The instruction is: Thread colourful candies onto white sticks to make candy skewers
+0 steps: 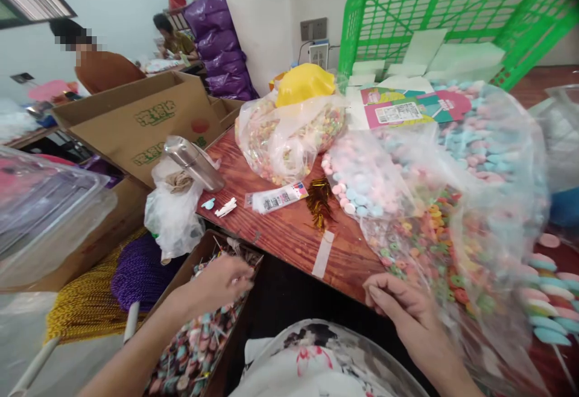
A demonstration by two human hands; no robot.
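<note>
My left hand [221,285] hovers over a cardboard box [239,291] packed with candy skewers [199,343] on thin sticks. Its fingers are loosely bent, slightly blurred, with nothing visible in them. At the table's front edge, my right hand [402,306] has its fingers curled in towards the thumb; whatever they may hold is hidden. Just beyond it lies a clear bag of colourful ring candies [434,222]. Pink and blue round candies [362,195] spill towards the opening of another bag. Finished-looking candy skewers [549,300] rest at the far right.
On the wooden table [280,234] are gold twist ties [319,201], printed sleeves [280,198], white tape [323,255] and a steel flask [192,161]. A green basket [353,29] stands behind. Gold cord [81,300] and purple cord [140,270] lie left. Two people sit farther back.
</note>
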